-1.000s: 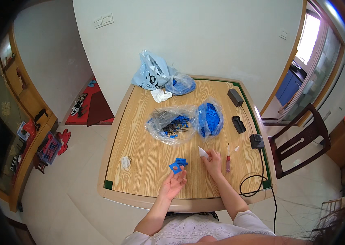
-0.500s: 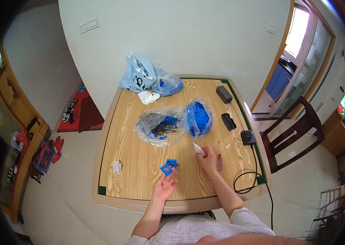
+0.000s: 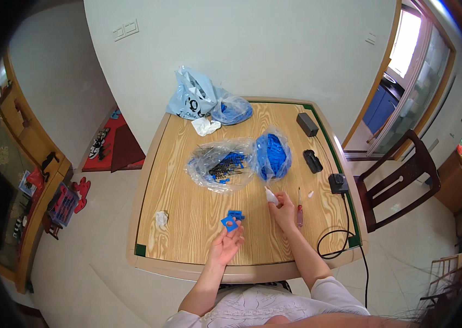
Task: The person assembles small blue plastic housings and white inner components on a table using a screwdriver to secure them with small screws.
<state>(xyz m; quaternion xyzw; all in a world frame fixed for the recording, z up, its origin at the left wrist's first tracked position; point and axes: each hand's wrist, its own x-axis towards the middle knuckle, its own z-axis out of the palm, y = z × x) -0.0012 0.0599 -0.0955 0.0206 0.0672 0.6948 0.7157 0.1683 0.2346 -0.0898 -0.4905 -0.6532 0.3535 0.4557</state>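
My left hand (image 3: 225, 247), palm turned up, pinches a flat blue square plate (image 3: 225, 222) with a round hole through it. Just beyond my fingertips lies another blue plastic part (image 3: 236, 214) on the table, partly covered by the plate. In my right hand (image 3: 284, 212) is a small white squeeze bottle (image 3: 272, 198) with a narrow nozzle. Its nozzle points away from me and slightly left, well apart from the plate. To the right of that hand are a screwdriver (image 3: 300, 216) with a reddish handle and a small white cap (image 3: 311, 194).
Clear plastic bags hold dark screw-like pieces (image 3: 225, 167) and blue parts (image 3: 273, 157). More bags (image 3: 191, 98) stand at the back. A crumpled tissue (image 3: 161, 218) lies left. Black boxes (image 3: 307, 124) and a cable (image 3: 329, 253) line the wooden table's (image 3: 187, 240) right side.
The whole view has shifted slightly. Both hands keep their holds, and the white bottle seems tipped a little more upright.
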